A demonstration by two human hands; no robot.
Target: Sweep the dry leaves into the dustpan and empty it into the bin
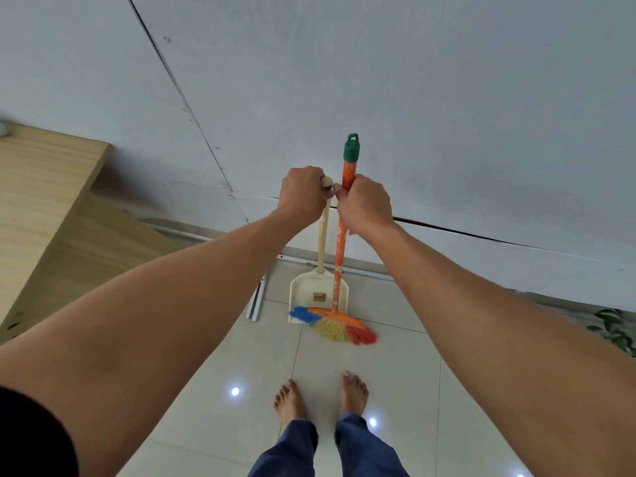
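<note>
A cream long-handled dustpan (pixel 309 294) stands upright against the white wall, its pan on the tiled floor. My left hand (pixel 303 197) is closed around the top of its handle. Right beside it stands a broom (pixel 339 256) with an orange flowered stick, a green cap and blue, yellow and red bristles resting in front of the pan. My right hand (pixel 364 204) grips the broom stick just below the cap. No dry leaves or bin show in this view.
A light wooden table (pixel 44 187) fills the left side. A white metal strip (pixel 256 301) lies on the floor left of the dustpan. Green plant leaves (pixel 616 332) poke in at the right edge. My bare feet (pixel 320 397) stand on glossy tiles behind the broom.
</note>
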